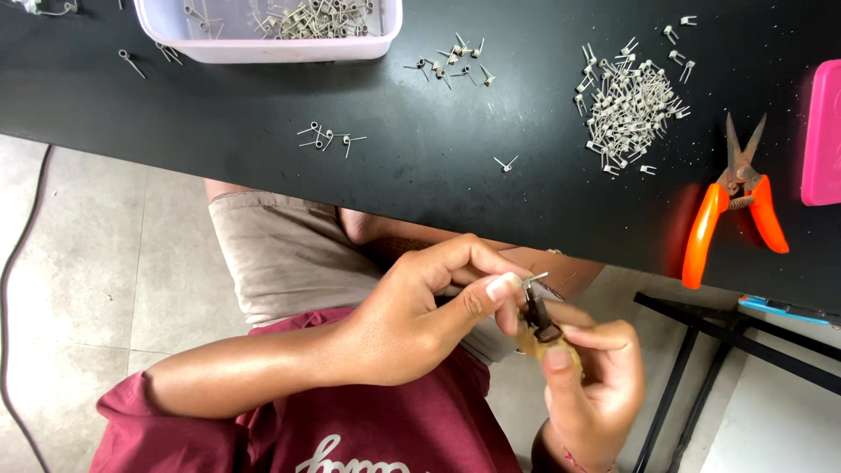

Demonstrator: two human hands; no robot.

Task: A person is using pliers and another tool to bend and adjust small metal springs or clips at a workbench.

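Observation:
Below the table's edge, over my lap, my right hand (591, 385) grips a small wooden clothespin piece (541, 337) with a dark metal part on it. My left hand (420, 315) pinches a small wire spring (532, 282) at the top of that piece, thumb and forefinger closed on it. A pile of the same grey wire springs (626, 109) lies on the black table (420, 175) at the upper right. Orange-handled snips (736, 206) lie to the right of the pile.
A pale plastic tub (267, 39) holding more springs stands at the table's far edge. Loose springs (328, 137) are scattered over the tabletop. A pink object (823, 131) sits at the right edge. A black metal frame (727, 337) stands on the tiled floor.

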